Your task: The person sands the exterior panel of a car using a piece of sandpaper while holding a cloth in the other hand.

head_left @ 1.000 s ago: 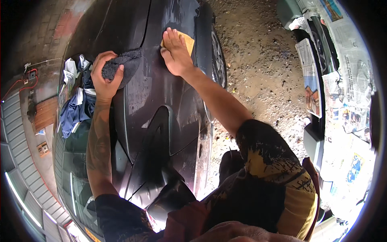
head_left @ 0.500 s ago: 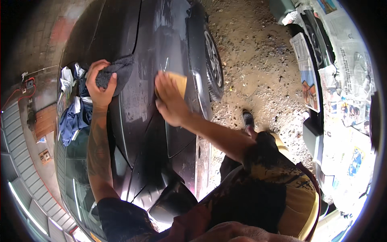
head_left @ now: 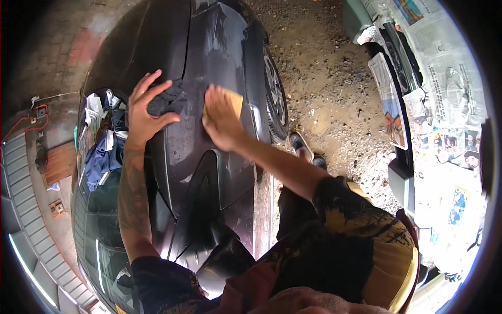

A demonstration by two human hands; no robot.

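Observation:
A dark grey car lies under both of my hands, with pale scuffed patches on its fender (head_left: 226, 47). My right hand (head_left: 222, 118) is flat on the fender, pressing a yellow sheet of sandpaper (head_left: 236, 103) against it; part of the sheet is under the palm and fingers. To its left, over the hood's edge, my left hand (head_left: 144, 112) holds a dark grey cloth (head_left: 166, 100) between its thumb and spread fingers. The cloth rests on the bodywork.
Blue cloth (head_left: 102, 162) and paper lie by the windshield. A wheel (head_left: 274, 89) stands below the fender, on gravelly ground (head_left: 319, 63). The side mirror (head_left: 225, 261) juts out close to my body. Newspaper (head_left: 439, 104) covers a surface at the right, with car parts beside it.
My left hand has shifted right with the cloth, its fingers more spread. The right hand and sandpaper have moved slightly up the fender. My feet have shifted, and both shoes now show.

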